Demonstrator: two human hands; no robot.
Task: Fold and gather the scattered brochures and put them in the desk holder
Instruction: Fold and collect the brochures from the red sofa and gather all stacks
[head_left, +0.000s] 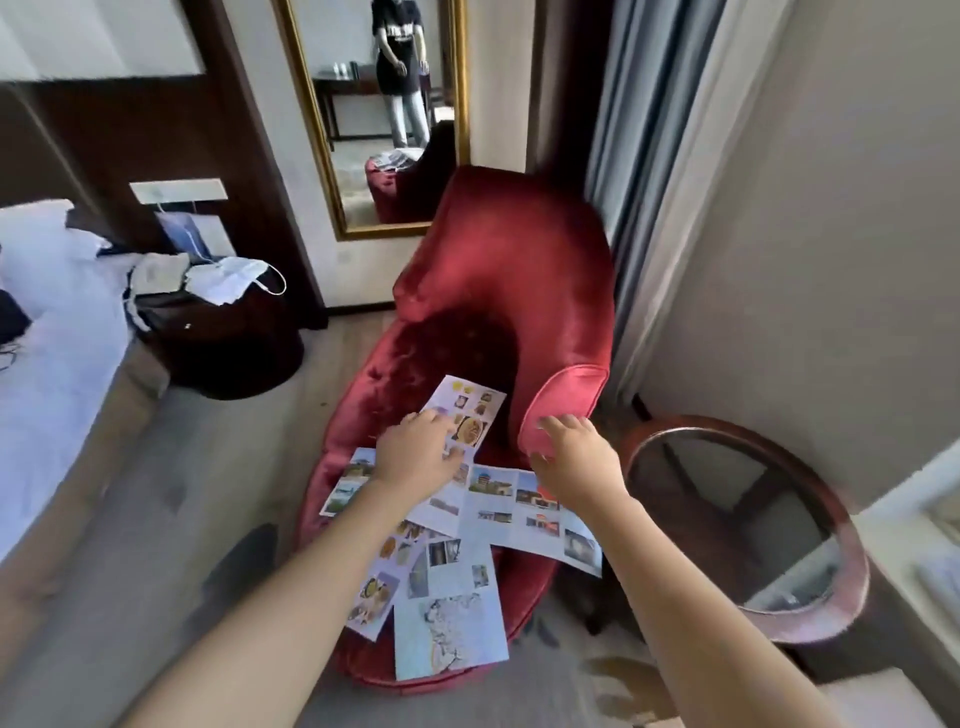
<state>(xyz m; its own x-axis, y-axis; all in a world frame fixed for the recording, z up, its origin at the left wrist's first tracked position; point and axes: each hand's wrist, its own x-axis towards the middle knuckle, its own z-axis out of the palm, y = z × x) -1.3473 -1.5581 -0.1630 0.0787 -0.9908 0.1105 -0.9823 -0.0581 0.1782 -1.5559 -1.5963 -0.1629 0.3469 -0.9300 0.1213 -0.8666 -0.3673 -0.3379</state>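
I count five brochures (483, 525) spread over the seat of one red velvet armchair (498, 270), though they overlap so much that a sixth sheet could be hiding underneath. Farthest up the seat lies a food brochure (475, 408); at the left edge, a landscape brochure (347, 486), half covered by my forearm; across the middle, a wide buildings brochure (524, 512), unfolded and jutting past the seat's right side; nearer me, a second food brochure (379, 587) and a pale map brochure (449, 629), both overhanging the front of the seat. My left hand (415, 452) rests on the food brochure's near end with the fingers laid forward across it, loose, and I cannot make out any pinch. My right hand (576, 457) hovers just beside the chair's right armrest, fingers spread and holding nothing. One gold-framed mirror (306, 130) stands behind the chair and reflects a standing person and the chair. One round glass-topped table (852, 571) sits to the right, and one bed (57, 332) is cut off at the left. The printing is too blurred to read.
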